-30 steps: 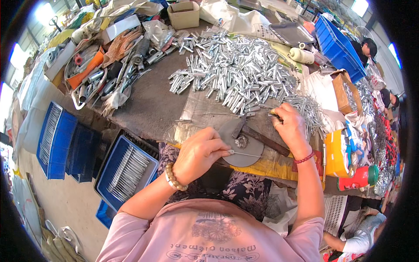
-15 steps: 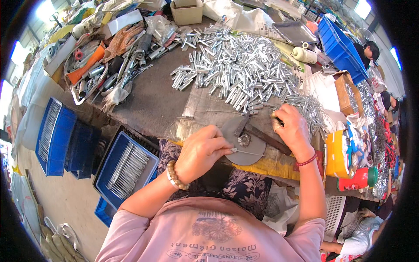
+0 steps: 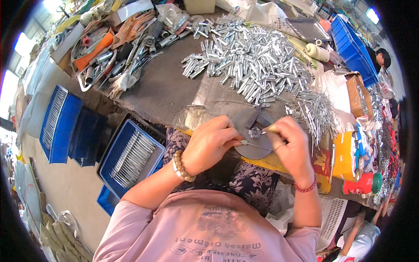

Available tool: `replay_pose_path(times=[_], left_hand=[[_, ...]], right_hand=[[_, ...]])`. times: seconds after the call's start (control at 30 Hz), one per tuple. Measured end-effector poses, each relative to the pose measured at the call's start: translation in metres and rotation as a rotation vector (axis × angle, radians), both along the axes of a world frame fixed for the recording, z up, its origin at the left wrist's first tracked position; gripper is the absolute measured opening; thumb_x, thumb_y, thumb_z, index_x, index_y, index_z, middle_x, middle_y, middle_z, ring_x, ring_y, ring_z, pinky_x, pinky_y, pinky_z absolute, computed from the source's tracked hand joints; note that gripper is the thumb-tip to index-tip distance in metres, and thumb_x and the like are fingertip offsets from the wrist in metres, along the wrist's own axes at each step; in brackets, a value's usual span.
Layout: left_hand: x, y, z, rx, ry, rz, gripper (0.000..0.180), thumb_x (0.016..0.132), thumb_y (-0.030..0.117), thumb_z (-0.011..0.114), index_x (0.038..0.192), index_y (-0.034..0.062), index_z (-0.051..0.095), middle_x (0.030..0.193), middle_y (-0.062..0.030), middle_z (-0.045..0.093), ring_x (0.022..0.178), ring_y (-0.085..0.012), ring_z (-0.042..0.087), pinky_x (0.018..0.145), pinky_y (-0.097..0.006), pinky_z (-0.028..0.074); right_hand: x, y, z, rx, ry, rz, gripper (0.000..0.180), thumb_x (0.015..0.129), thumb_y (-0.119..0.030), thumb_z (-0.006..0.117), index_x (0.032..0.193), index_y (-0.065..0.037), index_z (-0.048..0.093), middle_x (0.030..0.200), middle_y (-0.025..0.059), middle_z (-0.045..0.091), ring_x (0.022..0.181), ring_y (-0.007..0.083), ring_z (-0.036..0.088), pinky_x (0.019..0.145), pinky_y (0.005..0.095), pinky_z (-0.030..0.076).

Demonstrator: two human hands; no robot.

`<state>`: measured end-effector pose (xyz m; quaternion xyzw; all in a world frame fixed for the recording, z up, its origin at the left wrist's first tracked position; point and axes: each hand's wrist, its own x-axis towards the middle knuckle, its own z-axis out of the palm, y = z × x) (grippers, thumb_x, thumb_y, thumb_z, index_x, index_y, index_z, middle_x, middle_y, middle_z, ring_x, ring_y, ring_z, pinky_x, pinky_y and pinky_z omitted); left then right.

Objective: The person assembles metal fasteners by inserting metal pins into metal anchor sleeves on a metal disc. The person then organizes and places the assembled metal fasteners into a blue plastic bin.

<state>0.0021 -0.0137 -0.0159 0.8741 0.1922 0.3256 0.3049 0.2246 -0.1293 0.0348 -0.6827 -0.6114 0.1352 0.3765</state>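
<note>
My left hand (image 3: 209, 142) pinches the flat end of a thin metal rod (image 3: 259, 146), which points right over a round grey disc (image 3: 249, 152). My right hand (image 3: 291, 146) is closed just above the disc, its fingertips near the rod's far side. A small pale bit shows at those fingertips, too small to name. On the disc rest a hammer head (image 3: 252, 118) and a small shiny metal lump (image 3: 255, 133); my right hand hides most of the hammer's handle. Beyond lies a heap of short silver tubes (image 3: 257, 61), with a pile of thin metal rods (image 3: 312, 113) at its right.
Blue trays of metal rods (image 3: 109, 183) stand low at the left. Hand tools and an orange glove (image 3: 133, 28) crowd the far left of the table. At right are a yellow container (image 3: 344, 157), a red jar (image 3: 358, 185) and a blue crate (image 3: 351, 48). Other people work farther right.
My right hand has moved left and nearer, from beside the hammer handle's end to close by the rod. My left hand still holds the rod. The whole view has shifted slightly.
</note>
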Motion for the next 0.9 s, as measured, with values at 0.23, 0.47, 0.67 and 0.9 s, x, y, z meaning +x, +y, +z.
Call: replay_pose_path(times=[0.23,0.47,0.67,0.9], left_hand=[[0.002,-0.001,-0.002,0.006,-0.008,0.004,0.016,0.081,0.012,0.084,0.096,0.01,0.078,0.09,-0.0068,0.062,0.086,-0.0294,0.064,0.073,-0.039,0.052],[0.001,-0.003,-0.003,0.038,-0.033,0.01,0.017,0.079,0.011,0.084,0.094,0.0094,0.077,0.089,-0.0061,0.062,0.085,-0.0292,0.064,0.072,-0.04,0.052],[0.001,-0.002,-0.003,0.061,-0.049,-0.015,0.016,0.079,0.009,0.083,0.094,0.0091,0.077,0.088,-0.007,0.061,0.085,-0.0293,0.063,0.073,-0.04,0.051],[0.001,0.001,-0.009,-0.018,-0.041,-0.025,0.018,0.079,0.007,0.084,0.096,0.0085,0.078,0.089,-0.0074,0.061,0.085,-0.0294,0.063,0.074,-0.039,0.051]], right_hand=[[-0.031,0.002,-0.009,0.123,-0.224,0.151,0.013,0.08,0.0,0.075,0.092,-0.003,0.069,0.09,0.0101,0.063,0.087,0.032,0.066,0.076,0.0422,0.055],[-0.036,0.002,-0.004,0.121,-0.363,0.18,0.015,0.078,-0.001,0.073,0.091,-0.005,0.067,0.09,0.0085,0.06,0.086,0.0302,0.063,0.076,0.0423,0.053],[-0.046,0.004,0.007,0.094,-0.626,0.221,0.013,0.078,-0.006,0.072,0.088,-0.009,0.064,0.088,0.0048,0.056,0.085,0.025,0.059,0.076,0.0395,0.05],[-0.033,-0.005,0.018,0.062,-0.646,0.025,0.032,0.08,-0.009,0.076,0.112,-0.009,0.073,0.094,0.0052,0.061,0.09,0.0258,0.061,0.082,0.04,0.051]])
